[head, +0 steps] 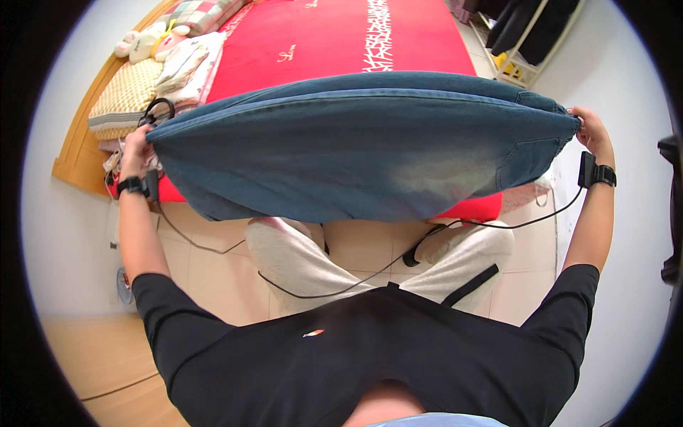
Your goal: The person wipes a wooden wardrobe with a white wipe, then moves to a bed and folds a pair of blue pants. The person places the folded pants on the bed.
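Observation:
A pair of blue denim jeans (341,155) is stretched sideways in front of me, above my knees and the near edge of the bed. My left hand (139,147) grips the leg end at the left. At the right, my right hand (591,133) is closed on the waist end, close to a back pocket. The cloth sags between both hands, with a faded patch right of its middle. Each wrist wears a black strap with a small device and a cable. The fingertips are partly hidden behind the denim.
Behind the jeans lies a bed with a red cover (320,48). Folded bedding (128,91), a plush toy (144,45) and black headphones (160,109) are at its left. A white rack (525,42) with dark clothes stands back right. A dark cable (341,288) crosses my lap.

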Demonstrator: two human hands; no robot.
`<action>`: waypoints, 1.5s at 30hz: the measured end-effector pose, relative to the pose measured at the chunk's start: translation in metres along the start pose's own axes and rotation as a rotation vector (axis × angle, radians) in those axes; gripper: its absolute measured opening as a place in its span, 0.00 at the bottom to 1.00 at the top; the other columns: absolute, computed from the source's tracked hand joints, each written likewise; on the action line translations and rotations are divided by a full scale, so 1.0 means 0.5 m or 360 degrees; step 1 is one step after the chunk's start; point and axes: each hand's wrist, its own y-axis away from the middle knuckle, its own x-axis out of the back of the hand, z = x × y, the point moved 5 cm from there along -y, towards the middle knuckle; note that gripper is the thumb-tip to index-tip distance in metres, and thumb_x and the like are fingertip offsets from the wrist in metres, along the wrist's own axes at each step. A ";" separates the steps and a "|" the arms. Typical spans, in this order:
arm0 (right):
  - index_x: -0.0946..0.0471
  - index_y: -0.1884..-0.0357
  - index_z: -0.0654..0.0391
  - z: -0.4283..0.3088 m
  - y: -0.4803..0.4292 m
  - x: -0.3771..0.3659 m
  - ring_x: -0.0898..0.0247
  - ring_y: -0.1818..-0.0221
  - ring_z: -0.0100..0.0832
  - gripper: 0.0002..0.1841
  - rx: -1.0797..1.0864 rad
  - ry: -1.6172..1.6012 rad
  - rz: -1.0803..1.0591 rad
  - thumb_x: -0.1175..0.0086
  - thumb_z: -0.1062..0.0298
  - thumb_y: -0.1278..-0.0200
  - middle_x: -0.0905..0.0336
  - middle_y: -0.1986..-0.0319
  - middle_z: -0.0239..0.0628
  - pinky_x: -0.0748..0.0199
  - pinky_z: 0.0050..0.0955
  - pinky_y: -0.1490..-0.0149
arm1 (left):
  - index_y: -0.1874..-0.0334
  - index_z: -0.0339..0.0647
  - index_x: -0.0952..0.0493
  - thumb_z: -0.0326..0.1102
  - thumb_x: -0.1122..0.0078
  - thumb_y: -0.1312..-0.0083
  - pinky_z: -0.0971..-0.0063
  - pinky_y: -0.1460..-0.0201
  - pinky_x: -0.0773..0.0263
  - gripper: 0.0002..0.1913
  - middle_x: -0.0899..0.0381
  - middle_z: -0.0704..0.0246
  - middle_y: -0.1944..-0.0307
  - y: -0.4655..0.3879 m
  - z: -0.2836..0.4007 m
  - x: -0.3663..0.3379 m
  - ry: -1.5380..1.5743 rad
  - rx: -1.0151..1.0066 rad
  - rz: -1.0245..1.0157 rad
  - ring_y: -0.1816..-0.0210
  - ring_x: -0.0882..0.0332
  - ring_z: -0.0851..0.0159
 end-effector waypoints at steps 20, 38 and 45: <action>0.31 0.19 0.36 0.161 -0.051 -0.967 0.57 0.11 0.50 0.44 0.0940 0.1032 -0.0731 0.31 0.36 0.35 0.48 0.15 0.50 0.62 0.73 0.18 | 0.09 0.59 0.55 0.75 0.32 0.36 0.21 0.19 0.54 0.61 0.67 0.55 0.08 0.380 -0.252 -0.722 -0.1843 -0.0667 -0.1443 0.09 0.68 0.40; 0.49 0.10 0.31 0.264 -0.011 -0.969 0.70 0.10 0.61 0.47 0.0731 0.1792 -0.0464 0.48 0.28 0.25 0.61 0.11 0.49 0.67 0.82 0.20 | 0.11 0.48 0.45 0.75 0.30 0.40 0.31 0.14 0.60 0.61 0.66 0.47 0.09 0.300 -0.241 -0.593 -0.1956 -0.0476 -0.1365 0.09 0.67 0.42; 0.48 0.10 0.28 0.209 0.145 -1.173 0.76 0.09 0.54 0.54 0.0958 0.1505 -0.0894 0.42 0.21 0.35 0.66 0.10 0.44 0.78 0.78 0.18 | 0.08 0.61 0.55 0.81 0.37 0.37 0.28 0.14 0.68 0.62 0.69 0.58 0.07 0.343 -0.236 -0.916 -0.1808 -0.0765 -0.1572 0.08 0.73 0.49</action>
